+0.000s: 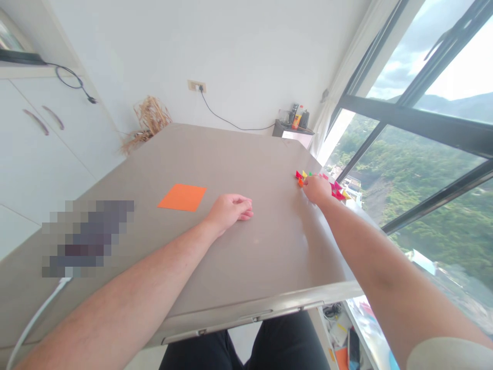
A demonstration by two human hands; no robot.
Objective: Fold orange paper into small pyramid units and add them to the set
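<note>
My left hand point(231, 208) rests on the grey table point(239, 154) with its fingers curled loosely under, and nothing shows in it. An orange square of paper point(182, 197) lies flat just to its left. My right hand point(316, 188) reaches to the table's right edge and lies over a cluster of small folded paper pieces point(338, 191) in pink, red, yellow and green. Its fingers are hidden behind the back of the hand, so I cannot see whether they grip a piece.
A blurred dark object point(87, 237) with a white cable point(34, 318) lies at the table's left. White cabinets point(34, 154) stand at the left; a large window point(423, 154) runs along the right. A small side table with bottles point(295, 123) stands against the far wall.
</note>
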